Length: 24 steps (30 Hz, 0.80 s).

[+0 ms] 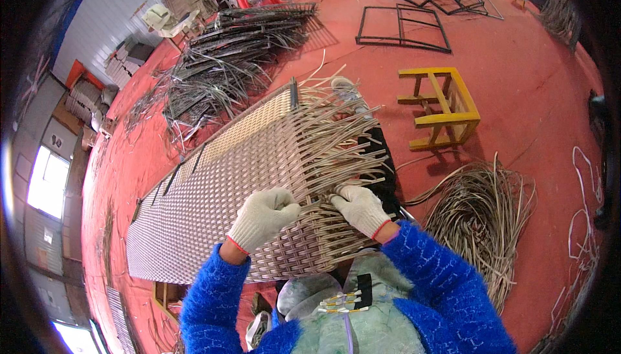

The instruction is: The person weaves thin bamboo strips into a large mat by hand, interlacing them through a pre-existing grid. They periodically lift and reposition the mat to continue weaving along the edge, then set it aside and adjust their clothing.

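Both gloved hands, left hand and right hand, pinch loose strands on the woven panel. Strand coil at three o'clock, yellow stool at one.

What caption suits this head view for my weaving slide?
Gloved left hand and right hand work loose strips into a woven panel beside a yellow stool.

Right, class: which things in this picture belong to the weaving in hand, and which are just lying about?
In hand:
left hand, gloved, on the woven panel
right hand, gloved, at the loose strip ends
coil of strips beside the person

Lying about:
yellow stool
black metal frames
stacked frames
scattered strips
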### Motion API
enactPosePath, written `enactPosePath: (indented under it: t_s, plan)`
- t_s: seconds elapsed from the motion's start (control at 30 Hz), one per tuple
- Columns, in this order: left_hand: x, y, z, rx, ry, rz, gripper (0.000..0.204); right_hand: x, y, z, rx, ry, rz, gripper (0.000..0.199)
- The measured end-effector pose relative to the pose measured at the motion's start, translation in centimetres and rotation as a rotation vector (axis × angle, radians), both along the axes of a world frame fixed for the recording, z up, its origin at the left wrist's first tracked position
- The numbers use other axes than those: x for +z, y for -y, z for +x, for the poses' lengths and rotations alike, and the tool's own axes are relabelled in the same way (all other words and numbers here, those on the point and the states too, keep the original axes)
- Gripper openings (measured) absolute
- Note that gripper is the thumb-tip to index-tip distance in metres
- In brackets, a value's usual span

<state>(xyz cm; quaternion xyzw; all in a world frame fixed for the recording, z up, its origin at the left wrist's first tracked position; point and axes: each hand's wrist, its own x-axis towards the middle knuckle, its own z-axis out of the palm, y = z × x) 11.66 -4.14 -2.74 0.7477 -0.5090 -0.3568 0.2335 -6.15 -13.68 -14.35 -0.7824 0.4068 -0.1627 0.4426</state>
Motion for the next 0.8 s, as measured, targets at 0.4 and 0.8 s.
enactPosePath:
  t_s: [0.4, 0.8]
  plan:
    - [-2.6, 2.1, -1.4, -0.111, 0.357, -0.161, 0.026, -3.5, 3.2, -1.0, 0.132, -0.055, 0.130, 0.050]
    - [-5.7, 4.3, -3.6, -0.249, 0.768, -0.506, 0.022, -1.2, 3.9, -9.3, -0.446, -0.046, -0.242, 0.015]
